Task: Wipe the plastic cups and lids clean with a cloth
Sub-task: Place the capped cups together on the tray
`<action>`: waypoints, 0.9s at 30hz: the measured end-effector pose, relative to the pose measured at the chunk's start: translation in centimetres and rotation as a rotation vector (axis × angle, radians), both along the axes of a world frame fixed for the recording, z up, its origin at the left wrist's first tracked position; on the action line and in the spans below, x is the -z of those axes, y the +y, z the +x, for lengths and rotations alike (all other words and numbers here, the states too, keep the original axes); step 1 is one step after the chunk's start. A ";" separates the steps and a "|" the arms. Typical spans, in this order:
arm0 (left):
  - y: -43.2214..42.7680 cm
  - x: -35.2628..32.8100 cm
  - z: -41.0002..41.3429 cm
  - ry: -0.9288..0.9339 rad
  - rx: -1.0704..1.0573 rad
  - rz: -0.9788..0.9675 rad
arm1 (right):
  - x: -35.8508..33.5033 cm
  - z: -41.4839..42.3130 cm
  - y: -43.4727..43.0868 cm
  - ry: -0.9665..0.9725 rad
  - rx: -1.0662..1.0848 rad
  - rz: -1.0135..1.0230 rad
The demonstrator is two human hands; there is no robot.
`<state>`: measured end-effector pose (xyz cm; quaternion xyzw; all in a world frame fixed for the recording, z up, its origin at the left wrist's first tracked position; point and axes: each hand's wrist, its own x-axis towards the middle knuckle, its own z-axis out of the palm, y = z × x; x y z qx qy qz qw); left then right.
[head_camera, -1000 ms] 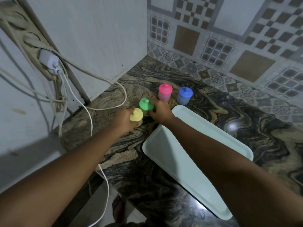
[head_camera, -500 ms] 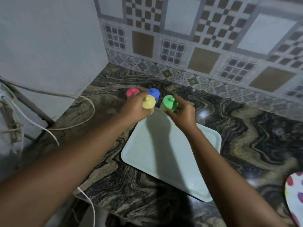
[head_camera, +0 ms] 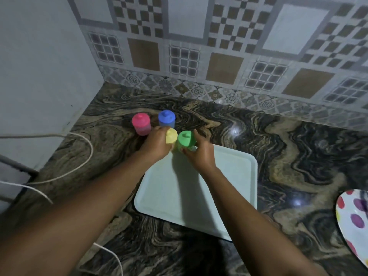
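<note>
1. Head view: left grip [head_camera: 157, 145] held the yellow cup [head_camera: 171, 136], right grip [head_camera: 201, 154] clasped the green cup [head_camera: 186, 138], at the far edge of the tray [head_camera: 235, 176].
2. Pink cup [head_camera: 141, 124] and blue cup [head_camera: 166, 118] stood near the worktop's [head_camera: 288, 148] back-left corner.

Back wall [head_camera: 219, 46]: tiled in grey, white and brown squares, with checkered and grid-patterned panels.
Border [head_camera: 199, 90]: a strip of ornate floral tiles ran along the wall's foot.
Left wall [head_camera: 39, 66]: plain and pale, meeting the tiles in a corner.
Surface [head_camera: 298, 156]: polished dark stone with swirling tan veins.
Cables [head_camera: 83, 160]: white cords looped over the surface's left side.
Light: dim, with small bright glints [head_camera: 236, 130] on the stone.
</note>
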<state>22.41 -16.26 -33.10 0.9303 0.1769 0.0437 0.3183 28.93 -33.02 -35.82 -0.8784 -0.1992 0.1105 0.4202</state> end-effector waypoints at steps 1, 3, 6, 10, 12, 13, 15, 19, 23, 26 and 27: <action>0.2 0.1 0.1 0.003 0.000 -0.004 | -0.1 -0.1 0.1 0.000 0.003 -0.003; 0.4 0.3 0.1 0.019 0.005 0.002 | -0.1 -0.3 0.1 -0.004 0.005 -0.014; 0.5 0.1 -0.2 0.034 0.021 0.027 | -0.1 -0.2 0.1 -0.002 -0.007 -0.053; 0.3 0.2 -0.3 0.030 0.032 0.058 | -0.3 0.0 0.2 -0.002 -0.010 -0.098; 0.4 0.4 -0.3 0.030 0.035 0.055 | -0.4 0.0 0.3 0.006 -0.011 -0.100; 0.4 0.6 -0.2 0.022 0.038 0.052 | -0.4 0.0 0.2 0.009 -0.012 -0.102; 0.5 0.8 -0.2 0.010 0.033 0.051 | -0.2 0.0 0.2 0.010 -0.016 -0.113; 0.6 1.2 -0.2 0.018 0.026 0.046 | 0.3 0.0 0.1 0.016 -0.012 -0.108; 0.7 1.0 -1.0 0.006 0.056 0.056 | -0.3 0.1 -0.6 0.040 -0.054 -0.094; 1.5 -0.1 -2.0 -0.035 0.105 0.076 | -1.3 0.9 -2.3 0.039 -0.044 -0.025; 1.8 -0.5 -2.3 -0.044 0.121 0.090 | -1.7 1.3 -2.9 0.044 -0.033 -0.018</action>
